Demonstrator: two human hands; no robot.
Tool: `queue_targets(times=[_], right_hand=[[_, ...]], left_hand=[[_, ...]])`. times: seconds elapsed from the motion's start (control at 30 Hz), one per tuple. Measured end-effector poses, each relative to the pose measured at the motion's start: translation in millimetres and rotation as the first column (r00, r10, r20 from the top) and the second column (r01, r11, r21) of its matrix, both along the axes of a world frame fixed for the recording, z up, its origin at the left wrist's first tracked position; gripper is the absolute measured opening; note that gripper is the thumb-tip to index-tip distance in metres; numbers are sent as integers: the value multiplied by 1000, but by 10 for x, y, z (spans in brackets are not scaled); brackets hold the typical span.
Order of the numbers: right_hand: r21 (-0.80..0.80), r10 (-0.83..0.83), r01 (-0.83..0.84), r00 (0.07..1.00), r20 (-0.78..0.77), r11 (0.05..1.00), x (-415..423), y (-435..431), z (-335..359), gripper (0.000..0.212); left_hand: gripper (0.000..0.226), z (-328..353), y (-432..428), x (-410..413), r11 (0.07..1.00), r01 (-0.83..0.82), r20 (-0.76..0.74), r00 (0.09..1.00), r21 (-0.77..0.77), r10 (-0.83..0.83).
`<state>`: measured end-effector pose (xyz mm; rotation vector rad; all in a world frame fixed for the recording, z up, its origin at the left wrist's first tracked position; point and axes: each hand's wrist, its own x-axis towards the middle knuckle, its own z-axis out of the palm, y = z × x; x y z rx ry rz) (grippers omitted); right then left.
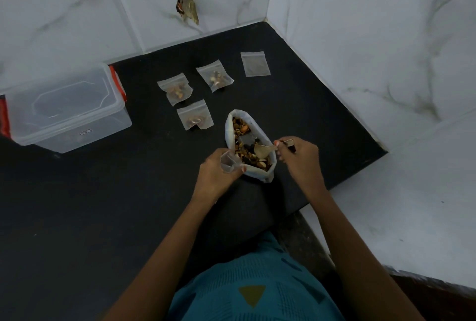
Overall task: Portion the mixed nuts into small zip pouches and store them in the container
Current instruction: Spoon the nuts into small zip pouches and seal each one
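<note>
A white bag of mixed nuts [239, 127] stands open on the black counter [103, 205]. My right hand [300, 158] grips a spoon [265, 150] whose bowl lies in the nuts. My left hand [219, 174] holds a small clear zip pouch [229, 162] open at the bag's near left rim. Three pouches with nuts lie behind the bag: one at the left [175, 89], one in the middle [215, 75], one nearer [195, 118]. An empty pouch [255, 63] lies at the back right. The clear lidded container [67, 107] with red clips stands at the left.
White marble-tiled walls [360, 24] close the counter at the back and right. A broken patch [187, 8] marks the back wall. The counter's right edge [342, 181] drops off close to my right hand.
</note>
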<state>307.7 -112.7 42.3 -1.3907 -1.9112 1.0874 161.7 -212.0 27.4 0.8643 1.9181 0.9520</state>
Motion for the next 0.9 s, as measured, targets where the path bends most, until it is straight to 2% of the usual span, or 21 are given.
queue_targets(times=[0.2,0.43,0.57,0.9], right_hand=[[-8,15,-16,999,-30,1000,-5,-73,-60,12],[-131,-129,114,985,-113,985,34,-102,-124,10],[-244,-250,204,953,-174,948,-1,-138,-192,11],[-482,-445,270,845,-296,834,6,-142,-208,14]], left_hand=[[31,-46,12,0,994,53,140,989,-91,-40],[38,-43,-5,20,999,14,268,963,-34,-4],[39,-44,-18,32,1000,22,275,961,-11,-18],[38,-92,-17,30,1000,29,236,971,-4,-27]])
